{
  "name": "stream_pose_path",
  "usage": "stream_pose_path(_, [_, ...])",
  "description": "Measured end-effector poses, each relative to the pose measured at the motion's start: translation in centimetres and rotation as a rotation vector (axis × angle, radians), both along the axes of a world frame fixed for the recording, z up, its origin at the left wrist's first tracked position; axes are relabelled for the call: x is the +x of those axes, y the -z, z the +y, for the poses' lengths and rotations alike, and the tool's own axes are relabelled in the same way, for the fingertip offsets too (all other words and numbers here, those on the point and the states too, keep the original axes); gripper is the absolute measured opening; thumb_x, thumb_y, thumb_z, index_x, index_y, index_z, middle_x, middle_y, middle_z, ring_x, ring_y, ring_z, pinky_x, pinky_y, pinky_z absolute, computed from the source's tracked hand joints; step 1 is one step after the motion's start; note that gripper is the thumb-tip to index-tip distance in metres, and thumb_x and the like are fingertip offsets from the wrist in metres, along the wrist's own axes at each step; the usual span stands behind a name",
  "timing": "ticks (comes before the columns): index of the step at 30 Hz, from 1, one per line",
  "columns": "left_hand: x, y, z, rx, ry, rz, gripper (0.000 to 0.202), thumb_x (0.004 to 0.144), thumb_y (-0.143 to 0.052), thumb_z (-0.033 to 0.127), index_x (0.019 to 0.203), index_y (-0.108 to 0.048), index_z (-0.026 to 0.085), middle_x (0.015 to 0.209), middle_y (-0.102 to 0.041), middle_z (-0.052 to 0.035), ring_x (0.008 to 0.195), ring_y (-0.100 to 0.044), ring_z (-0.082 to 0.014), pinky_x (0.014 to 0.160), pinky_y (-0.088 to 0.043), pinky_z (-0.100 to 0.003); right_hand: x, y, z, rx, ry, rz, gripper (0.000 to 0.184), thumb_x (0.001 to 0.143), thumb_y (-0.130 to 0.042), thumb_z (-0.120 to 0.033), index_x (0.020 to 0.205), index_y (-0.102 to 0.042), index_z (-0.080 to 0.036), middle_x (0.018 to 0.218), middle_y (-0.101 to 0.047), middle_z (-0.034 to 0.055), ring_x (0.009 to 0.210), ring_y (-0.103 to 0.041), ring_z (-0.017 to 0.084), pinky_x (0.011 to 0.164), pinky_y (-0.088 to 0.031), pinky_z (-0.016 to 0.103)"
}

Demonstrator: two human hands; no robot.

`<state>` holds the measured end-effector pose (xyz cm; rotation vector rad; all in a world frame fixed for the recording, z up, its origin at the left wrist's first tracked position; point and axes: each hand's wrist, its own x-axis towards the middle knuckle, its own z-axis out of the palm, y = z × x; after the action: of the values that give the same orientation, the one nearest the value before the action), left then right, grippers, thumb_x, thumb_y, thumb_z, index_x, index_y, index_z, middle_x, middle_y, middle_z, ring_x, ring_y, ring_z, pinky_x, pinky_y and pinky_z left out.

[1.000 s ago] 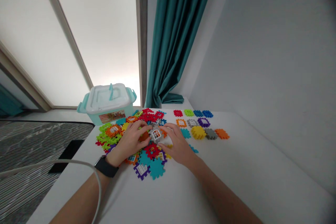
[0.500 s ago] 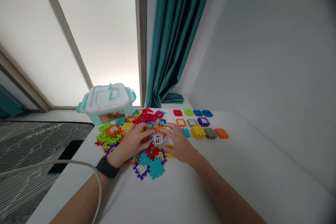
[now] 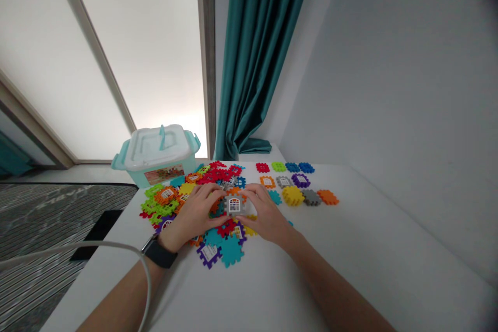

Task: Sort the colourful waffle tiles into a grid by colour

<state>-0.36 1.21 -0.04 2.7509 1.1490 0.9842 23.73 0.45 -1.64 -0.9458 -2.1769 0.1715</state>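
Observation:
A grey toothed building tile [image 3: 234, 205] with a white window in it is held between my two hands, above a heap of colourful tiles. My left hand [image 3: 200, 211] grips its left side with thumb and fingers. On the other side, my right hand [image 3: 263, 213] pinches the tile's right edge. Beneath and around them lie red, orange, yellow and green pieces, partly hidden by my hands. Two turquoise gear-shaped pieces [image 3: 231, 250] and a purple framed tile [image 3: 209, 253] lie nearest to me, below the hands.
Right of the heap, separate pieces lie in rows, among them a yellow gear [image 3: 293, 196] and an orange one [image 3: 328, 197]. A lidded storage box [image 3: 161, 148] stands at the back left. A pale cable [image 3: 97, 243] crosses in front of my left forearm.
The grey window tile has turned slightly and sits more upright between my fingers. My left fingers have shifted a little along its edge.

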Motion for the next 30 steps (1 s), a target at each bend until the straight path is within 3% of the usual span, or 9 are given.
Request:
stream_pose_path(13, [-0.7,0.6,0.7,-0.010,0.038,-0.156,0.043,0.086,-0.075,0.034,0.124,-0.057,0.024,0.123,-0.057,-0.0114,0.114,-0.058,-0.0293,0.095,-0.051,-0.047,1.0,-1.2,0.3,0.086,0.021,0.013,0.034,0.092,-0.065,-0.027,0.126,-0.058,-0.025,0.123,-0.058,0.0124,0.118,-0.058,0.029,0.102,-0.052,0.052])
stream_pose_path(23, [-0.4,0.5,0.5,-0.058,0.040,-0.163,0.043,0.085,-0.075,0.033,0.124,-0.059,0.024,0.122,-0.058,-0.0110,0.113,-0.059,-0.0290,0.096,-0.052,-0.046,0.8,-1.1,0.1,0.089,0.006,0.032,0.034,0.090,-0.067,-0.024,0.123,-0.058,-0.025,0.122,-0.058,0.0114,0.115,-0.058,0.027,0.099,-0.053,0.049])
stream_pose_path(30, [-0.4,-0.3,-0.1,-0.081,0.044,-0.093,0.040,0.091,-0.067,0.032,0.129,-0.057,0.023,0.127,-0.058,-0.0124,0.117,-0.058,-0.0294,0.101,-0.051,-0.048,0.8,-0.8,0.3,0.093,0.033,0.050,0.036,0.087,-0.067,-0.022,0.122,-0.059,-0.026,0.118,-0.057,0.0103,0.112,-0.059,0.027,0.097,-0.054,0.048])
